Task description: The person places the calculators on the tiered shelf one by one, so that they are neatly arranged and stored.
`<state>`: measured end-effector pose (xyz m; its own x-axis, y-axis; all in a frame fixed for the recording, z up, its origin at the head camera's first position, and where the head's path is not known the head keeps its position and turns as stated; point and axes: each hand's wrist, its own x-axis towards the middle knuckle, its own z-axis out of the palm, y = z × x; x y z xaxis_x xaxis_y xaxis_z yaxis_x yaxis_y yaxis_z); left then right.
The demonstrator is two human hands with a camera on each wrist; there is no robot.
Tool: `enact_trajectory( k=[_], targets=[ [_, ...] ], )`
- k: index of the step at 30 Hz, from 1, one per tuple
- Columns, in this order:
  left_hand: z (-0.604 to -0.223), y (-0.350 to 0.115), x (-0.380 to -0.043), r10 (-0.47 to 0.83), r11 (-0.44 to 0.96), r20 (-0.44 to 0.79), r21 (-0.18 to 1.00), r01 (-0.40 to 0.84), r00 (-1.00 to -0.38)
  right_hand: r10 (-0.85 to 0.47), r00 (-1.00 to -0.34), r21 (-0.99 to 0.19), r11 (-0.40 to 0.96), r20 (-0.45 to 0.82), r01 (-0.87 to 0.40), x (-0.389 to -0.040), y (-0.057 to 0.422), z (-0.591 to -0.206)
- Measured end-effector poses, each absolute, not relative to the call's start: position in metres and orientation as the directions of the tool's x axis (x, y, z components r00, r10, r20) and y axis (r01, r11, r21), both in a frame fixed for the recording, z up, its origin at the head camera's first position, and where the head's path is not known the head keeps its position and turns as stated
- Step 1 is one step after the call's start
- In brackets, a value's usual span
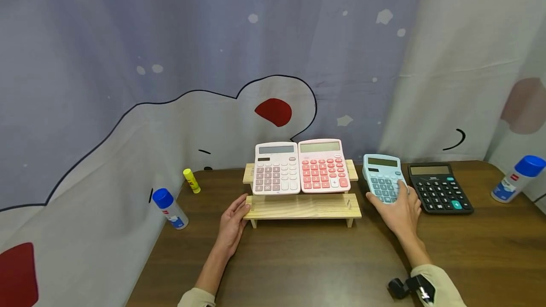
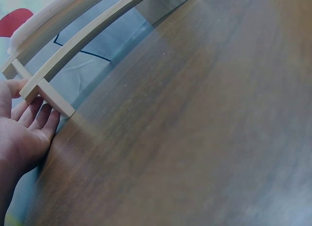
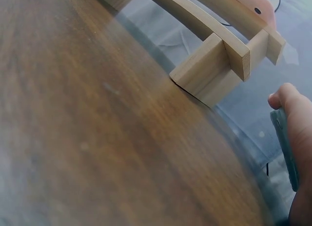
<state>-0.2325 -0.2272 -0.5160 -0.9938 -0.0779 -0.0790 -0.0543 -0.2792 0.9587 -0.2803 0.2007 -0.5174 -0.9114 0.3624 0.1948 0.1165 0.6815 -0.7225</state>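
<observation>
A two-tier wooden stand point(image 1: 303, 206) is on the table, with a white calculator point(image 1: 276, 168) and a pink calculator point(image 1: 324, 167) leaning side by side on its upper tier. My left hand point(image 1: 232, 227) grips the left end of the lower plank; in the left wrist view its thumb is at the plank's edge and the other fingers are below. To the right of the stand, my right hand point(image 1: 400, 210) holds a light blue calculator point(image 1: 382, 179) by its lower part, thumb and fingers at opposite sides. In the right wrist view only the calculator's thin edge point(image 3: 284, 148) shows.
A black calculator point(image 1: 441, 188) lies just right of my right hand. Glue bottles with blue caps stand at the left point(image 1: 170, 209) and far right point(image 1: 518, 179), and a small yellow glue stick point(image 1: 192, 181) is at the back left. A patterned curtain point(image 1: 204, 37) hangs behind the table.
</observation>
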Motion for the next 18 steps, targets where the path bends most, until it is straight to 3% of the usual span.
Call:
enact_trajectory(
  k=[8,18],
  targets=[
    [-0.5153,-0.2273,-0.2325,-0.084,-0.282,-0.082,0.958,-0.055,-0.993,0.381,-0.868,-0.754,0.656,0.318,0.011,-0.2801,0.1991,-0.517],
    [-0.5181,-0.2269,-0.2331,-0.097,-0.283,-0.071,0.958,-0.041,-0.993,0.334,-0.777,-0.743,0.625,0.534,-0.242,-0.274,0.1954,-0.5186]
  ],
)
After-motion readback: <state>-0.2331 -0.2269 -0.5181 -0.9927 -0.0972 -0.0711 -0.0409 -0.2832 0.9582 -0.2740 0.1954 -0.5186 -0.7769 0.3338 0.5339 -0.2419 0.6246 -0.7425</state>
